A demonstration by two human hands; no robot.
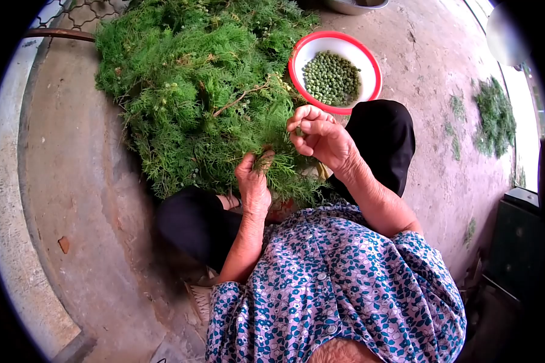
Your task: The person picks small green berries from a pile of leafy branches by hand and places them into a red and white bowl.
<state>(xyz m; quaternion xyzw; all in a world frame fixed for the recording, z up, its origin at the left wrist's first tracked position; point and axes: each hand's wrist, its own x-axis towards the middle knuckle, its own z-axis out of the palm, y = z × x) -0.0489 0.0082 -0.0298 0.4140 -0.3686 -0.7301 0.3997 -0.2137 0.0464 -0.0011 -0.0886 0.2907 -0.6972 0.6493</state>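
Note:
A big heap of green feathery branches [181,91] lies on the ground in front of my knees. My left hand [254,181] is closed on a green sprig [275,169] at the near edge of the heap. To its right and higher up, my right hand [321,134] is raised with its fingers curled together; what they hold, if anything, is too small to make out. Just beyond my right hand stands a white basin with a red rim [374,63]. Small round green cones [331,78] cover much of its bottom.
A metal bowl [356,6] is at the top edge. Loose green sprigs [494,118] lie on the concrete floor [433,66] at the right. A dark box [515,242] stands at the lower right. Wire mesh with a rusty bar [60,34] is at the upper left.

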